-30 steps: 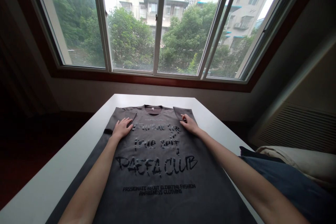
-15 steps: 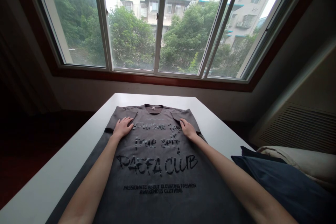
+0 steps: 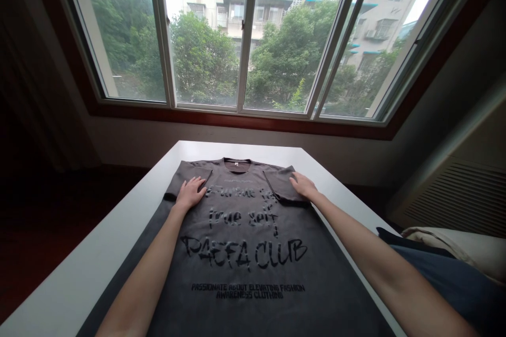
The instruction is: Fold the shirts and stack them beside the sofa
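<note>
A dark grey T-shirt (image 3: pixel 241 268) lies front up and spread out, with black lettering across its chest and its neckline at the far end. Both short sleeves are folded inward over the body. My left hand (image 3: pixel 191 192) rests on the left folded sleeve (image 3: pixel 182 172), palm down with the fingers spread. On the other side, my right hand (image 3: pixel 302 186) lies at the outer edge of the right folded sleeve (image 3: pixel 281 181). Its fingers are stretched out over the cloth, partly hidden behind the hand, and grip nothing that I can see.
The shirt is on a white table (image 3: pixel 130 221) whose far edge faces a window (image 3: pixel 241 63). At the right are folded dark blue cloth (image 3: pixel 438 279) and a beige cloth (image 3: pixel 446 242). A slatted grey unit (image 3: pixel 458 195) stands farther right.
My right hand has moved outward, from the inner end of the right sleeve to its outer edge. My left hand stays on its sleeve. The view has shifted slightly.
</note>
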{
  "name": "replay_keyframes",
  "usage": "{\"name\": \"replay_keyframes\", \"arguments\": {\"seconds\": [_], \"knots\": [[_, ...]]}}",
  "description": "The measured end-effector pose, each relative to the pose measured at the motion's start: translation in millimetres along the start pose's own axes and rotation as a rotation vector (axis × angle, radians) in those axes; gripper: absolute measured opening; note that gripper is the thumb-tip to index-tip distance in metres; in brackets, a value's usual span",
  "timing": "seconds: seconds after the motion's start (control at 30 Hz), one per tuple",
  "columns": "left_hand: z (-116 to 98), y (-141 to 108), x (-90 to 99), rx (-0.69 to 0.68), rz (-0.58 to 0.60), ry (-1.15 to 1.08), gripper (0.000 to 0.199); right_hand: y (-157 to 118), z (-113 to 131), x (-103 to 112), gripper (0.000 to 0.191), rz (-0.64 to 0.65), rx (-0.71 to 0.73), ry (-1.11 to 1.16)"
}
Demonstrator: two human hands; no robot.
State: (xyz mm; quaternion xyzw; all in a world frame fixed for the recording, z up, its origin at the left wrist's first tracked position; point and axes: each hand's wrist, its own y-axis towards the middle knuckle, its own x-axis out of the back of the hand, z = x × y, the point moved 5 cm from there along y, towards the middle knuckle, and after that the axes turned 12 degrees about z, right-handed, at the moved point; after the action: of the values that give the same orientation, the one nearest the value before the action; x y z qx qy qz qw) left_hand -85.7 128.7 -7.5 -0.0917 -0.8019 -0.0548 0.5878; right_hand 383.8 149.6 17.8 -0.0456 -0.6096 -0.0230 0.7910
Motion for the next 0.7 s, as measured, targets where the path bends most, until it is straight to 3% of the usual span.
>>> {"name": "replay_keyframes", "arguments": {"seconds": [0.13,0.3,0.5,0.7], "knots": [[-1,1,-0.3,0.003,-0.005,-0.003,0.046,20,-11,2,0.050,0.020,-0.044,-0.044],[-2,0,0.7,-0.002,-0.026,-0.007,0.046,43,-6,-15,0.050,0.052,-0.052,-0.082],[-3,0,1.0,-0.006,-0.039,-0.014,0.045,51,-13,-39,0.055,0.068,-0.092,-0.111],[-3,0,1.1,-0.010,-0.046,0.000,0.045,56,-19,-42,0.059,0.076,-0.098,-0.151]]}}
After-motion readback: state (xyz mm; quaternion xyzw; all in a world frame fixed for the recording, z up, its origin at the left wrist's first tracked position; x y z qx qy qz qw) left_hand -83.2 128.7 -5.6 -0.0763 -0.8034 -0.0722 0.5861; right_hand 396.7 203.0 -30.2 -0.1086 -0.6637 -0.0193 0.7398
